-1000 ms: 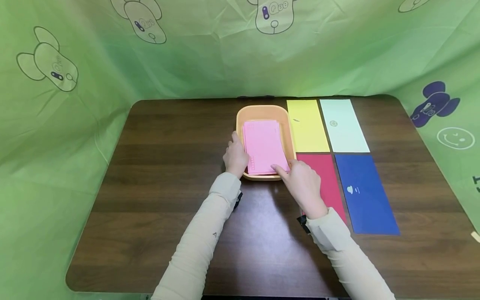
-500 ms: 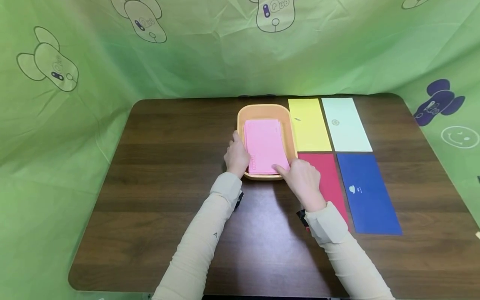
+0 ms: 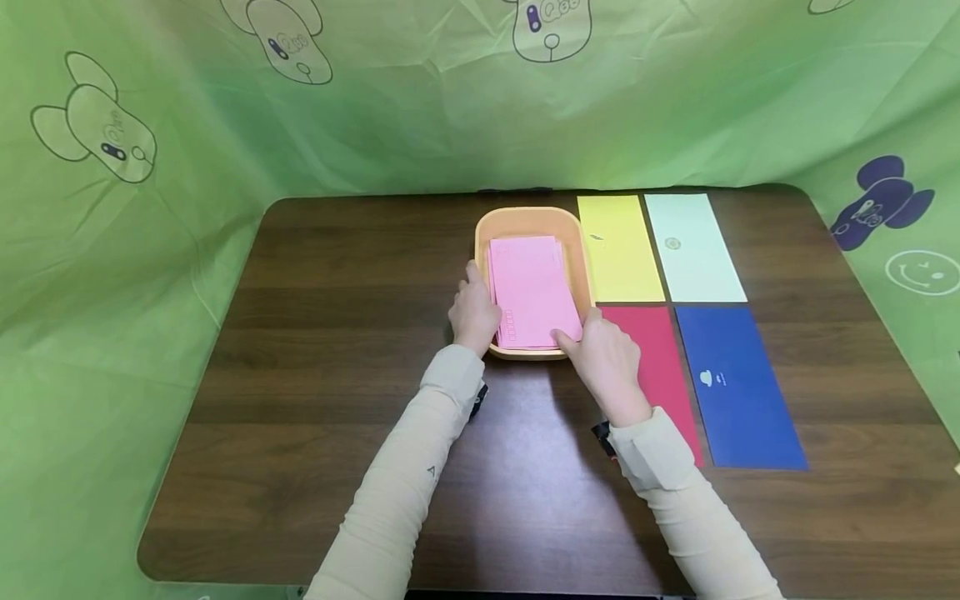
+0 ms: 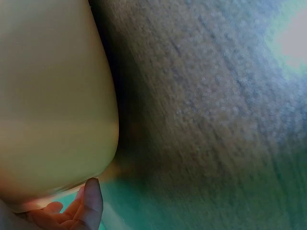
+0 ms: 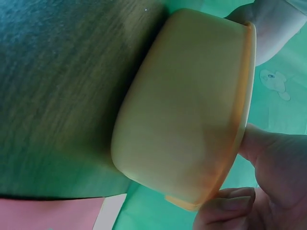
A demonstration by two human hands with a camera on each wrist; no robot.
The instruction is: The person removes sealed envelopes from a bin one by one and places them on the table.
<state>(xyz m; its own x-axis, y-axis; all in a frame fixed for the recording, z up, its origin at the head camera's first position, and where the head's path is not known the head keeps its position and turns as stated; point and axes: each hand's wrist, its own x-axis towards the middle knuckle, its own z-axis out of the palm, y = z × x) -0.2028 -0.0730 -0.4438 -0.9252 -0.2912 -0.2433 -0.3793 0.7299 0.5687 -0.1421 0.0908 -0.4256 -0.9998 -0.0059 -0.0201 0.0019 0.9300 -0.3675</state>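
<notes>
A light orange plastic bin [image 3: 528, 221] stands on the table towards its far side. Pink envelopes [image 3: 534, 287] with printed postcode boxes lie stacked inside it, slightly out of line. My left hand [image 3: 474, 312] grips the bin's left side near the front corner; its curled fingers [image 4: 91, 206] show against the outer wall in the left wrist view. At the right front corner my right hand [image 3: 606, 362] holds the rim, thumb over the inside near the envelopes' lower right corner and fingers outside. In the right wrist view the bin's underside looks close to the tabletop.
Right of the bin lie a yellow sheet [image 3: 621, 250], a pale mint sheet [image 3: 696, 250], a red sheet [image 3: 656, 358] partly behind my right arm, and a blue sheet [image 3: 742, 392]. Green printed cloth [image 3: 420, 125] hangs behind the wooden table [image 3: 322, 400].
My right thumb has slid slightly right along the envelopes' lower edge, and the top envelopes have shifted a little. The bin and my left hand stay nearly still; the view drifts slightly.
</notes>
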